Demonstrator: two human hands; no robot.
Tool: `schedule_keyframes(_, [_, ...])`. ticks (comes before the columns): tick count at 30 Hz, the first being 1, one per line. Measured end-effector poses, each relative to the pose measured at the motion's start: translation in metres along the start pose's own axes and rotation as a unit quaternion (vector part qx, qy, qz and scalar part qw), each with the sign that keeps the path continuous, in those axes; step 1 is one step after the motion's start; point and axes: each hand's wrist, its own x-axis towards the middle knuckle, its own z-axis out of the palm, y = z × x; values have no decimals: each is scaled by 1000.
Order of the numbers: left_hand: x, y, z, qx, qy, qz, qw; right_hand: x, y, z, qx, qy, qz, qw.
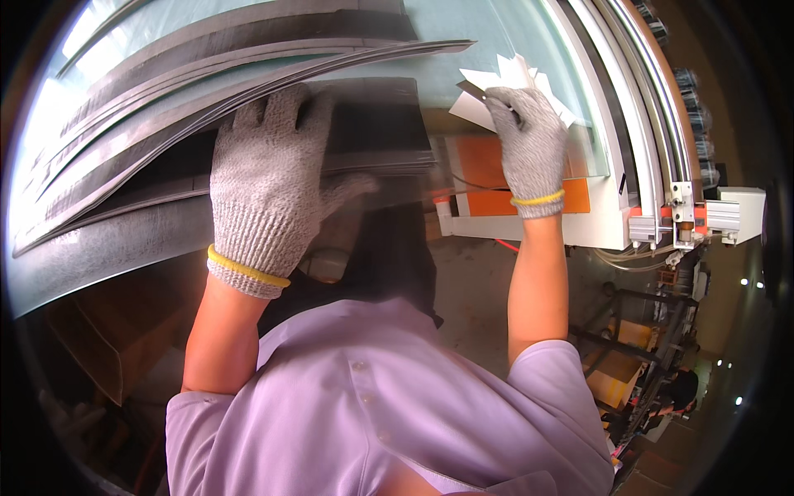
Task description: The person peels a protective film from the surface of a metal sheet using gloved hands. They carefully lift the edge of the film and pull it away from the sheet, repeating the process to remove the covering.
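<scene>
My left hand, in a grey knit glove with a yellow cuff band, lies over a stack of thin dark strips. Its fingers are spread and their tips reach beneath the edge of a few raised strips, which bow up above the stack. The thumb stands away to the right, slightly blurred. To the right, my right hand, gloved alike, has its fingers curled in against a fanned bunch of white paper slips. The slips poke out past the fingertips on both sides.
More dark strips lie across the glass-topped table. A white frame with metal rails borders the right side. An orange panel shows below the glass. At left below stands a brown carton; a dark rack is at right.
</scene>
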Motion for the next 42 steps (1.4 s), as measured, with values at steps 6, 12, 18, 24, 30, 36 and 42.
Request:
schedule_keyframes(6, [0,8,7,-33,39,-11,999,15,26,1,-78,-86,14,993])
schedule_keyframes(12, [-3,9,8,-44,35,-24,998,9,18,-22,-27,-168,-28,985])
schedule_keyframes(18, [-4,11,5,-71,32,-22,997,-27,7,-30,31,-101,-124,987])
schedule_keyframes(24, [-6,10,8,-88,56,7,995,-62,7,-30,-21,-33,-211,977])
schedule_keyframes(30, [3,9,1,-137,43,-2,990,-58,14,-21,105,-8,-110,988])
schedule_keyframes(36, [4,9,-2,-124,55,13,991,-24,22,-12,8,121,-5,993])
schedule_keyframes(42, [5,9,-2,-148,33,-5,988,-35,-11,1,151,67,-57,985])
